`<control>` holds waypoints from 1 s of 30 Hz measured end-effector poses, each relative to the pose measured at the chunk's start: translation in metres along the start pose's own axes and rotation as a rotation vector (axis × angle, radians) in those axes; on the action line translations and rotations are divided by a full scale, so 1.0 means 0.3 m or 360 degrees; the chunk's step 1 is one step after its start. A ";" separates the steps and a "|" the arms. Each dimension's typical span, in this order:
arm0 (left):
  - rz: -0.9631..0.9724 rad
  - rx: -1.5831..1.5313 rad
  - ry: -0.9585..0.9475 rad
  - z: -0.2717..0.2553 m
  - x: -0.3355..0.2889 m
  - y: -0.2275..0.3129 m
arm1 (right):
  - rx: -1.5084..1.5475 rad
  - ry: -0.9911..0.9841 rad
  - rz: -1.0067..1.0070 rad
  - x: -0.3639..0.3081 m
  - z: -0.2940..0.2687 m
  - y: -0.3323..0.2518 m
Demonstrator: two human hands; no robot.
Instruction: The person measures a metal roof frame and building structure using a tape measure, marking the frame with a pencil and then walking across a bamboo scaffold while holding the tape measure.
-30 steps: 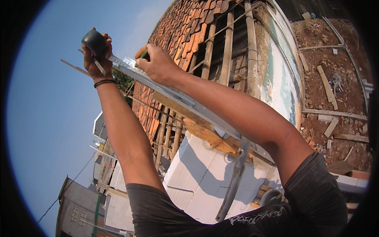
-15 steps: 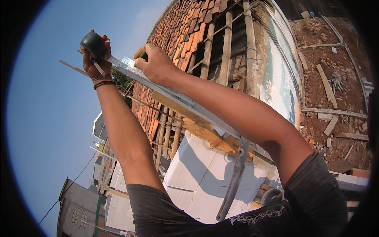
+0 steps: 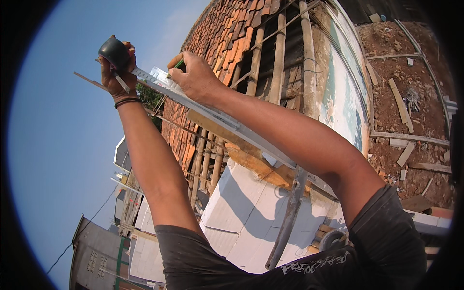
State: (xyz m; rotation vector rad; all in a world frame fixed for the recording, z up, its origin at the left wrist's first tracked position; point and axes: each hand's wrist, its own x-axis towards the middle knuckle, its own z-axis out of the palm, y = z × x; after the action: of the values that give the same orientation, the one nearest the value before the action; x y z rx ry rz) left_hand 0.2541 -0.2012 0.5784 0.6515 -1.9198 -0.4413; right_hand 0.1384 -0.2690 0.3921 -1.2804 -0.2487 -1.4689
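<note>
Up at the far left, my left hand (image 3: 113,83) is wrapped round a dark tape measure (image 3: 114,52). A pale, thin piece (image 3: 121,81) shows against the palm; I cannot tell if it is part of the tape measure. The marked tape blade (image 3: 144,75) runs from the case along a long light-grey metal bar (image 3: 227,120), which slants down to the right. To the right of the blade, my right hand (image 3: 199,79) pinches a green pencil (image 3: 179,64), held just over the bar. The pencil's tip is too small to make out.
Beyond the bar rises a roof of orange tiles (image 3: 217,53) with bare bamboo poles (image 3: 279,58). Below lies a wall of white blocks (image 3: 261,212), with a grey pole (image 3: 290,217) in front. On the right, scattered boards (image 3: 400,106) lie on reddish earth.
My right hand with the pencil has shifted slightly right and lifted a little off the bar. My left hand and the tape measure stay almost where they were.
</note>
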 end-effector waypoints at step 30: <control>-0.0071 -0.0031 -0.0132 -0.007 -0.005 0.015 | 0.0055 0.0067 -0.0060 -0.002 0.013 0.020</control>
State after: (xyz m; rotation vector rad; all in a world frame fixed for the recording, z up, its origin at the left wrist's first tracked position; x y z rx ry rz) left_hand 0.2553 -0.1967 0.5807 0.6733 -1.9796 -0.5216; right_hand 0.1454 -0.2679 0.3903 -1.2216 -0.2705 -1.5161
